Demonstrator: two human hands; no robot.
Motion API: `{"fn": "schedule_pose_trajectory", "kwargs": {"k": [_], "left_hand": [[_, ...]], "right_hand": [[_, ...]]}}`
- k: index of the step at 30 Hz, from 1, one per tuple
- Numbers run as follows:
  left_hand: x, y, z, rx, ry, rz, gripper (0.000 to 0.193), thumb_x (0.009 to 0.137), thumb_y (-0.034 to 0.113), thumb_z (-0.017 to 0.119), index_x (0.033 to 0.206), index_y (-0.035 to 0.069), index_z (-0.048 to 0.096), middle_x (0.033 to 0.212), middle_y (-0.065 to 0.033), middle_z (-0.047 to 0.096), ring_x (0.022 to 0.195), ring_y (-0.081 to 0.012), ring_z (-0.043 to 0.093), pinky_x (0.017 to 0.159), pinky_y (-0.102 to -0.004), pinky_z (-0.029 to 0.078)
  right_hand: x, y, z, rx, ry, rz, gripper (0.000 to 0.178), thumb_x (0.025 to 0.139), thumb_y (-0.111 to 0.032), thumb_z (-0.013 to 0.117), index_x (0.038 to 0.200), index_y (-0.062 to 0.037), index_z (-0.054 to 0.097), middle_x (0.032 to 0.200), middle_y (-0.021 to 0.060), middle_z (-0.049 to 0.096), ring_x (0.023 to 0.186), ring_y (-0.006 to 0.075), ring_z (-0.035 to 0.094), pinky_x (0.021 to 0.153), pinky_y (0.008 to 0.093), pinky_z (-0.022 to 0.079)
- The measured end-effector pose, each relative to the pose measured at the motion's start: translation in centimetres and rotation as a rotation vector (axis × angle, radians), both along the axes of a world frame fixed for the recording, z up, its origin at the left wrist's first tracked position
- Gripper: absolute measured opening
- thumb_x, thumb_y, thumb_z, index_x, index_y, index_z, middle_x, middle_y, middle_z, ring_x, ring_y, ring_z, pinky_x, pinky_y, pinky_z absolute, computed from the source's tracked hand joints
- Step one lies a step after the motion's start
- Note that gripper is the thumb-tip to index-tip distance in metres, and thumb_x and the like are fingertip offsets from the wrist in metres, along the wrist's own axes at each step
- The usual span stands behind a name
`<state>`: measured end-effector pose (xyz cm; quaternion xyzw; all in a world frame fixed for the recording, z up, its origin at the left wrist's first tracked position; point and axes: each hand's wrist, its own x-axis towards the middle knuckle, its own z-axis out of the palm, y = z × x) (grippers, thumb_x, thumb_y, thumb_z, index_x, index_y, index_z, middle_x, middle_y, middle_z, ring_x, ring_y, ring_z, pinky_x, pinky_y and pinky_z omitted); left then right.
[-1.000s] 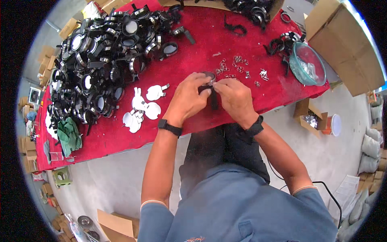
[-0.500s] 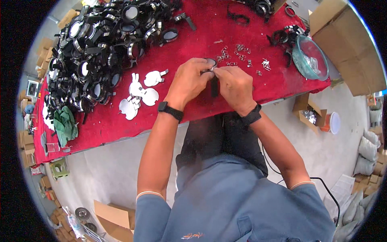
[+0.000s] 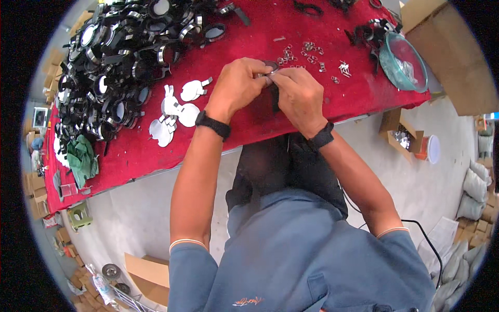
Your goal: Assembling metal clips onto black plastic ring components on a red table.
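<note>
A dark round watch (image 3: 271,66) with a black strap hanging below it is held over the red cloth in front of me. My left hand (image 3: 240,87) is closed round its case, thumb and fingers gripping the side. The fingertips of my right hand (image 3: 301,98) are pinched together against the near edge of the case. Whatever small part may be between them is hidden. Just beyond my hands lie several small metal buckles (image 3: 311,48) and a little heap of silvery pins (image 3: 344,68). White round tabbed pieces (image 3: 188,115) lie left of my left hand.
A big pile of black-strapped watches (image 3: 122,62) covers the table's left side. A greenish glass bowl (image 3: 385,65) holds clear plastic near the right edge, beside more black straps (image 3: 366,36). Green cloth (image 3: 83,162) lies at the left. Open cardboard boxes (image 3: 147,270) stand on the floor.
Both hands have shifted slightly up and left in the view along with the watch, as the whole view has tilted a little. The grip on the watch stays about the same.
</note>
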<state>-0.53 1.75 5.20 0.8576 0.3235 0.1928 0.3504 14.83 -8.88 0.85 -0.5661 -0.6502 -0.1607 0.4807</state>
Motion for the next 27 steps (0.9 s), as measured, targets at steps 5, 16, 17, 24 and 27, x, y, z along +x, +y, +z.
{"fn": "schedule_pose_trajectory", "kwargs": {"k": [5, 16, 17, 24, 27], "left_hand": [[-0.5, 0.5, -0.8, 0.069, -0.039, -0.038, 0.026, 0.094, 0.013, 0.075, 0.118, 0.005, 0.081, 0.123, -0.0168, 0.078, 0.117, -0.0315, 0.075, 0.102, -0.0390, 0.057], [-0.7, 0.3, -0.9, 0.019, 0.028, 0.050, 0.031, 0.091, 0.010, 0.079, 0.121, 0.005, 0.081, 0.129, -0.0152, 0.077, 0.119, -0.0279, 0.074, 0.105, -0.0359, 0.055], [-0.6, 0.2, -0.8, 0.023, 0.027, 0.053, 0.031, 0.091, 0.010, 0.079, 0.121, 0.005, 0.081, 0.129, -0.0153, 0.077, 0.119, -0.0280, 0.074, 0.105, -0.0359, 0.055], [0.0, -0.5, -0.1, 0.052, 0.031, 0.019, 0.031, 0.092, 0.008, 0.078, 0.123, 0.005, 0.080, 0.131, -0.0159, 0.076, 0.120, -0.0281, 0.073, 0.104, -0.0359, 0.055], [0.0, -0.7, -0.6, -0.014, -0.006, 0.066, 0.032, 0.091, 0.006, 0.078, 0.122, 0.005, 0.080, 0.131, -0.0165, 0.076, 0.120, -0.0281, 0.074, 0.104, -0.0354, 0.056]], "right_hand": [[-0.8, 0.1, 0.1, -0.030, -0.004, -0.046, 0.013, 0.083, -0.004, 0.068, 0.092, -0.0088, 0.076, 0.092, 0.0075, 0.074, 0.085, 0.0287, 0.072, 0.073, 0.0405, 0.060], [2.5, -2.2, 0.9, -0.153, 0.185, -0.045, 0.011, 0.090, -0.006, 0.069, 0.098, -0.0071, 0.077, 0.095, 0.0139, 0.075, 0.089, 0.0337, 0.073, 0.077, 0.0451, 0.061], [4.6, -3.1, 0.8, -0.149, 0.177, -0.092, 0.011, 0.091, -0.006, 0.069, 0.099, -0.0066, 0.076, 0.095, 0.0149, 0.075, 0.088, 0.0342, 0.073, 0.077, 0.0454, 0.060], [18.0, -6.4, -0.6, -0.533, 0.126, -0.366, 0.013, 0.091, -0.017, 0.075, 0.100, -0.0095, 0.081, 0.096, 0.0173, 0.074, 0.092, 0.0386, 0.073, 0.084, 0.0490, 0.058], [18.3, -6.0, -1.0, -0.622, 0.061, -0.302, 0.014, 0.092, -0.018, 0.075, 0.100, -0.0095, 0.081, 0.098, 0.0182, 0.073, 0.095, 0.0395, 0.072, 0.085, 0.0508, 0.057]]}}
